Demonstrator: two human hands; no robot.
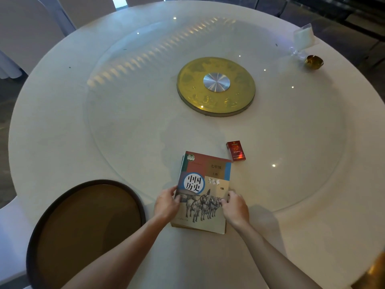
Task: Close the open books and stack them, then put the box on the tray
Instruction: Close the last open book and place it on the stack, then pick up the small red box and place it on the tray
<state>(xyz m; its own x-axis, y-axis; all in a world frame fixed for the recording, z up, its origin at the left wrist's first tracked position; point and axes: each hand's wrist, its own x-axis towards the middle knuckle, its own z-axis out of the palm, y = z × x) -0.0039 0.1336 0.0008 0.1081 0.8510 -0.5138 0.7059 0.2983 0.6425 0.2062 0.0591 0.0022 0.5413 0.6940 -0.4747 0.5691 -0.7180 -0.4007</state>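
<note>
A: Grip first. Left hand (166, 203) on the left edge of the top book (203, 190), thumb over the cover, other fingers tucked under or beside the edge. Right hand (235, 207) opposite, fingertips (224, 202) pressed on the cover near its right edge.

B: Pinching or just resting?

A: Left looks like a loose pinch on the stack's edge; how many books it takes in, cannot tell. Right is flat, fingers half spread, pressing down, clamping nothing.

B: Book state?

A: Closed, cover up, horses and a blue round title patch. It lies on the lower book (183, 161), whose edges peek out along the left and near sides. Corners not quite squared.

B: Outward from the hands?

A: Box (235, 150), red, small, just beyond the stack's far right corner, apart from it, lying on the glass turntable (125, 126). Tray (87, 232), dark-rimmed, round, brown inside, left of the left hand, nothing in it. Further off past the books, gold disc (216, 86) at the turntable's centre. All on a white round table (52, 122).
</note>
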